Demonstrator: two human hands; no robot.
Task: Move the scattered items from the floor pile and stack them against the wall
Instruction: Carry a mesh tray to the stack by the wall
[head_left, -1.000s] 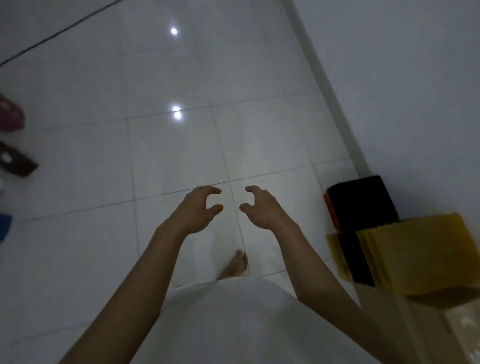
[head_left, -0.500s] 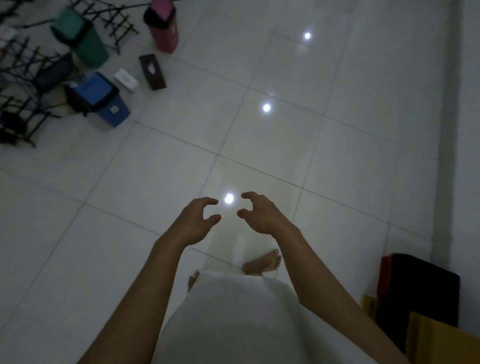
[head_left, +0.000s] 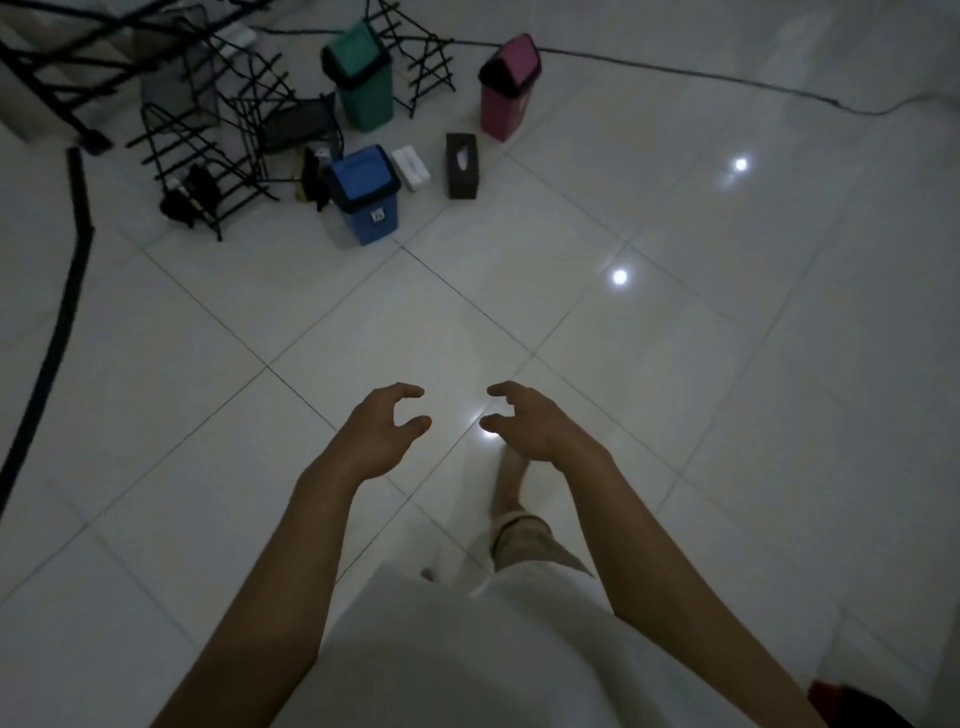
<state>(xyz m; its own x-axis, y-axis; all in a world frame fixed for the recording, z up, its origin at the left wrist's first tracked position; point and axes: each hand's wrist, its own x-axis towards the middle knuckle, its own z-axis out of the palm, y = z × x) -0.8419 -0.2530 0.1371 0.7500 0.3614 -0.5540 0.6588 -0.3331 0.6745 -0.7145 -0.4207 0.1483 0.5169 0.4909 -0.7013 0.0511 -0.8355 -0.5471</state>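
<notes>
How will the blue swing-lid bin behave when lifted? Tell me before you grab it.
The blue bin looks like thin plastic, so probably light and rigid. It seems tall for its narrow base, so a push may tip it. Its flap lid likely swings; better a grip on the body.

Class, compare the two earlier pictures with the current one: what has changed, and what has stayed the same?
The view swung left, away from the wall stack. The floor pile came into sight: blue bin, green bin, pink bin. Nothing was picked up or released. Left hand and right hand stay empty, fingers curled.
</notes>
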